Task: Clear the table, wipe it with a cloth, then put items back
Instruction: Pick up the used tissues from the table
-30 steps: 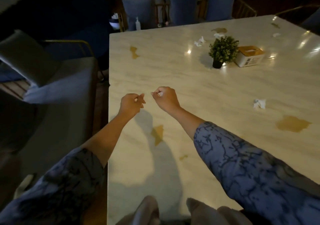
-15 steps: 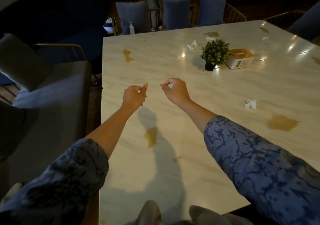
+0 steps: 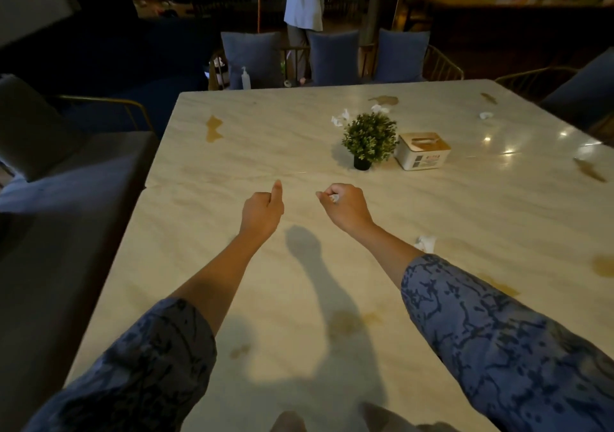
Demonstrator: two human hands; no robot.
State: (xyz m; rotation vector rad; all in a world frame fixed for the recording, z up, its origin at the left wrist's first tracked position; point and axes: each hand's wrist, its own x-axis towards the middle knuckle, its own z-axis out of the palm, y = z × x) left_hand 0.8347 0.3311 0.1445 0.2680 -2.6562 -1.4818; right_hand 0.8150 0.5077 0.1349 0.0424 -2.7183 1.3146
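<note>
1. Tissue (image 3: 334,198) sits balled in the right hand (image 3: 345,207), fingers curled round it, raised over the table (image 3: 299,152)
2. Left hand (image 3: 262,210) is a loose fist with the thumb stuck up; I cannot tell whether it holds anything
3. More wads lie on the marble: one (image 3: 426,243) just beside the right forearm, a pair (image 3: 340,119) behind the plant (image 3: 370,137), another (image 3: 485,115) near the far right edge
4. Handling, as I judge it: the paper is very light, soft and crushable, so a fingertip pinch anywhere will lift it; pieces near brown spills (image 3: 213,128) may be damp and tear
5. Plant looks light but top-heavy; best taken low, round the black pot
6. Box (image 3: 423,151) touching-close to the plant is stiff and probably light; grip it by both sides
7. Writing: a small label with red print shows on the box front, too blurred to read; no brand can be made out
</note>
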